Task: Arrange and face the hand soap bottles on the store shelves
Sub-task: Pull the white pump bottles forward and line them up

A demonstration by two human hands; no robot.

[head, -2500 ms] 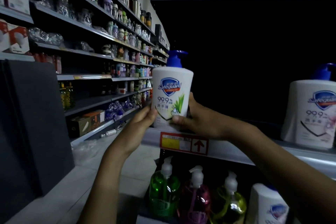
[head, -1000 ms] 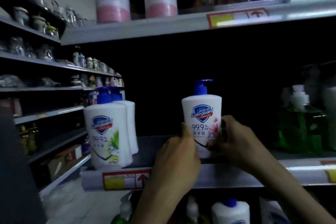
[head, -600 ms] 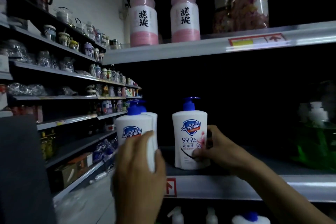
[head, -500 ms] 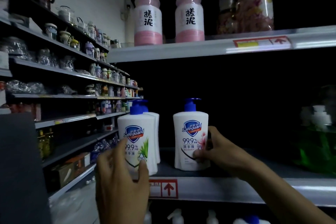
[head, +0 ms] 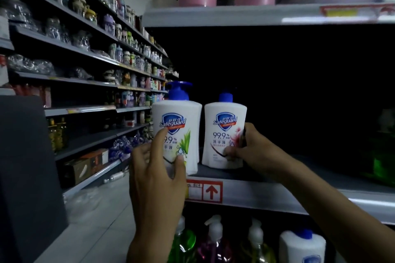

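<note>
Fingers (head: 160, 137) of the left hand (head: 157, 179) are spread nearly straight and laid on the front of the green-leaf soap bottle (head: 181, 113). Just right of them, the pink-flower soap bottle (head: 224, 113) is gripped low at its side by the right hand (head: 258, 153). Both bottles are stood upright, labels forward, at the front of the shelf (head: 267, 194).

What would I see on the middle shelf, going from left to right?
leaf soap bottle → flower soap bottle → right hand, which holds the flower soap bottle → dim green bottle at the far right.
</note>
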